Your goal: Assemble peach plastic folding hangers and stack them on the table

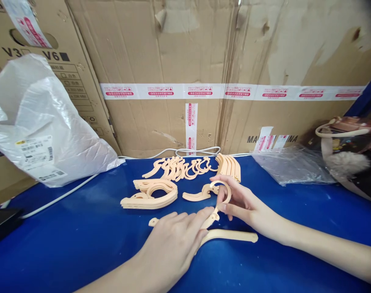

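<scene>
My right hand (238, 199) pinches a cream plastic hanger hook (228, 194), its curve standing up between thumb and fingers. The hook's lower end meets a hanger arm (210, 221) that lies mostly hidden under my left hand (179, 238). My left fingers are closed over that arm and hold it at the table. Another hanger arm (234, 235) sticks out to the right from beneath my left hand. Just behind, a loose curved hanger piece (197, 196) rests near my right fingertips. Left of it lies a stack of hangers (150, 201).
Several loose hooks (182, 169) and a stack of hanger arms (230, 167) lie at the back of the blue table (90, 244). A cardboard box (161, 122) walls off the rear. A white bag (42, 122) stands left; a clear plastic bag (295, 165) lies right.
</scene>
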Action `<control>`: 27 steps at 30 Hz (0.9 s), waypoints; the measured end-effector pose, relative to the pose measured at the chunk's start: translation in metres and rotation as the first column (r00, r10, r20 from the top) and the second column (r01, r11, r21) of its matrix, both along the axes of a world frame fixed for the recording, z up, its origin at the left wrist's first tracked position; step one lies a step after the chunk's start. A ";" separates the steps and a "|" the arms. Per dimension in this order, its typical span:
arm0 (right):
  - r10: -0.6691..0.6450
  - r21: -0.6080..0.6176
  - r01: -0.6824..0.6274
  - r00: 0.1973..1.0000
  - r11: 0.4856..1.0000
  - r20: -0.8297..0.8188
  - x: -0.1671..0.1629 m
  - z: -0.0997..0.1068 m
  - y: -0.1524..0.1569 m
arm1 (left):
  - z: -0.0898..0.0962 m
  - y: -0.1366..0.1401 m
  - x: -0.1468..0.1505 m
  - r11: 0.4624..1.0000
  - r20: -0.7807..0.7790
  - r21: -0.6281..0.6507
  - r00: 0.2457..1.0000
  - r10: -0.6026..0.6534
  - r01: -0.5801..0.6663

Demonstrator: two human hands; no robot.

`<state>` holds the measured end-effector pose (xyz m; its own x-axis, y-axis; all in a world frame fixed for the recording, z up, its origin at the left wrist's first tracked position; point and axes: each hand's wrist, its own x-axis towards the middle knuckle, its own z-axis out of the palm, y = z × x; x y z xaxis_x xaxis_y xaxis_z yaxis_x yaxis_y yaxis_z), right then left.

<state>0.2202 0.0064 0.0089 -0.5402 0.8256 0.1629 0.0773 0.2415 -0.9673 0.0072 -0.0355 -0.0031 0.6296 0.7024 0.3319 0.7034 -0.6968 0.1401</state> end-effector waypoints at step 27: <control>0.091 -0.034 -0.092 0.996 0.995 -0.010 0.001 -0.002 0.001 | 0.013 -0.003 -0.002 0.953 0.110 -0.304 0.993 0.052 -0.016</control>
